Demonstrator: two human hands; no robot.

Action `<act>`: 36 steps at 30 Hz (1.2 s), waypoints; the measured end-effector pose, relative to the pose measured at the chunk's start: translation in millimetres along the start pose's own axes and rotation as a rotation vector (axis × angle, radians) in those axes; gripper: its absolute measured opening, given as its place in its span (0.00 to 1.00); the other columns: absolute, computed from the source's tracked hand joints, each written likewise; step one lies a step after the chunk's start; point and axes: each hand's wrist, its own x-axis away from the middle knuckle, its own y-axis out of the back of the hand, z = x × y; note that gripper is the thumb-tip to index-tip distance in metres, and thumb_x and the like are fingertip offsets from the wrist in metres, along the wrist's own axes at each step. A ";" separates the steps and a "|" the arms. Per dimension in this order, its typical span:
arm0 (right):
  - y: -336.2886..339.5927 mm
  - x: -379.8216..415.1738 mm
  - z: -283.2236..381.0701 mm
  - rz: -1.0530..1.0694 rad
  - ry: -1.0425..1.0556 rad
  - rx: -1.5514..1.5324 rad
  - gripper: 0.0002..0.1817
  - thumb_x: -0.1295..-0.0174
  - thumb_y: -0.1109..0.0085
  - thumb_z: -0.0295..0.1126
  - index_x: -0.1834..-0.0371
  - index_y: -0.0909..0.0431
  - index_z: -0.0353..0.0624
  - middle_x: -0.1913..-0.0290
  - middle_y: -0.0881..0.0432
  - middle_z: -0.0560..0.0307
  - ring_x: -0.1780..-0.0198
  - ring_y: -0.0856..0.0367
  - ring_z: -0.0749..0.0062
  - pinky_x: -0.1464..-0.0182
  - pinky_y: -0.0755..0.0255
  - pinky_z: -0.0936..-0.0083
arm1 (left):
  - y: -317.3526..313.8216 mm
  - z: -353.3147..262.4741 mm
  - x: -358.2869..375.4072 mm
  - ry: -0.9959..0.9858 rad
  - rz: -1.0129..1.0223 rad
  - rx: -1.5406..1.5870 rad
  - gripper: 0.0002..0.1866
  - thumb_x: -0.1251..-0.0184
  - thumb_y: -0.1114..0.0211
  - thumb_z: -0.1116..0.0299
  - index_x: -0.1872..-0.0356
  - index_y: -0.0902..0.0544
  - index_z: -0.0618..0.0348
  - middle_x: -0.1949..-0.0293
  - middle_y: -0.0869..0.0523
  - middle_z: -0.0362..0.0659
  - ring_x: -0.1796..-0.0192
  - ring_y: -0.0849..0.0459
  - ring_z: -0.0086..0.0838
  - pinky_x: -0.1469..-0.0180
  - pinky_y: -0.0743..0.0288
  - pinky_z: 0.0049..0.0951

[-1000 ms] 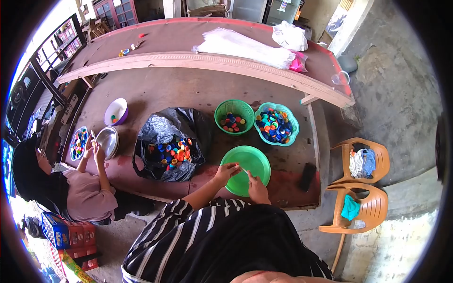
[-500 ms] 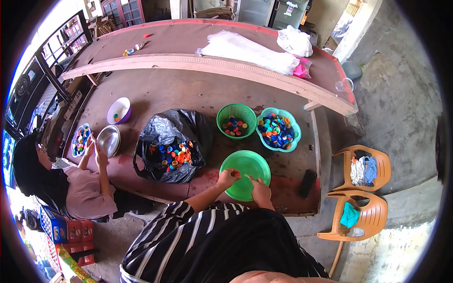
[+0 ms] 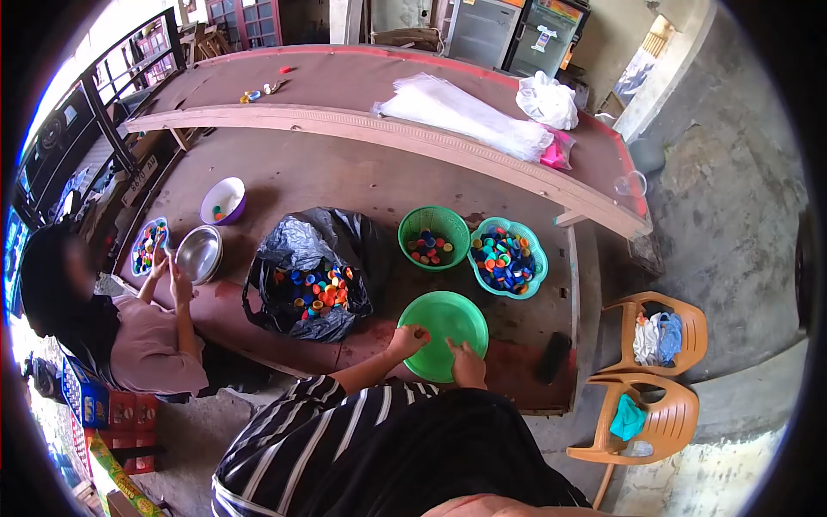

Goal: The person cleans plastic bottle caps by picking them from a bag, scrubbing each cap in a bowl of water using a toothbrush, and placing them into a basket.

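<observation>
Over the near side of a light green basin [image 3: 446, 312], my left hand [image 3: 408, 342] is closed, fingertips pressed together; what they hold, if anything, is too small to make out. My right hand [image 3: 468, 365] is at the basin's near right rim. Its fingers are curled, with the index finger pointing into the bowl, and any small thing in them cannot be made out. Beyond the basin stand a green basket [image 3: 433, 223] holding some bottle caps and a turquoise scalloped basket [image 3: 536, 250] full of mostly blue caps. A black plastic bag [image 3: 357, 246] of mixed caps lies to the left.
At the left sits another person [image 3: 155, 345], hands near a metal bowl [image 3: 200, 255], a white-purple bowl [image 3: 224, 198] and a small tray of caps [image 3: 149, 245]. A dark phone-like object [image 3: 552, 358] lies right of the basin. Orange chairs [image 3: 668, 422] stand at the right.
My view has shifted slightly, so the table sits lower. Something reddish showed at my left fingertips before and no longer shows. My hands are still over the basin.
</observation>
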 end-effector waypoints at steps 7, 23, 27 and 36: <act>14.9 14.3 19.0 -0.091 -0.050 -0.177 0.31 0.38 0.48 0.26 0.31 0.34 0.66 0.51 0.24 0.53 0.55 0.19 0.50 0.60 0.24 0.55 | -7.0 17.7 -15.6 0.037 -0.038 0.132 0.12 0.43 0.33 0.68 0.61 0.14 0.64 0.68 0.10 0.46 0.65 0.11 0.27 0.61 0.18 0.27; -2.5 -7.6 -3.9 -0.022 -0.007 -0.138 0.29 0.38 0.51 0.24 0.33 0.30 0.57 0.48 0.25 0.47 0.51 0.20 0.48 0.54 0.24 0.56 | 2.1 -4.6 -2.7 0.003 -0.007 0.105 0.16 0.47 0.28 0.69 0.57 0.16 0.66 0.63 0.11 0.45 0.60 0.12 0.26 0.56 0.19 0.27; 18.7 4.0 20.0 -0.066 -0.056 -0.300 0.27 0.36 0.50 0.24 0.32 0.30 0.54 0.50 0.24 0.43 0.50 0.22 0.45 0.52 0.26 0.57 | -2.7 3.8 -7.9 0.024 -0.049 0.241 0.17 0.40 0.30 0.67 0.54 0.19 0.66 0.62 0.12 0.45 0.61 0.13 0.29 0.55 0.18 0.28; 11.8 12.2 16.8 -0.125 0.043 -0.509 0.26 0.32 0.51 0.25 0.30 0.33 0.52 0.54 0.24 0.41 0.52 0.22 0.43 0.54 0.28 0.58 | -14.7 -14.1 -0.8 0.283 0.126 1.011 0.16 0.23 0.46 0.63 0.51 0.27 0.70 0.52 0.19 0.51 0.51 0.16 0.35 0.44 0.19 0.33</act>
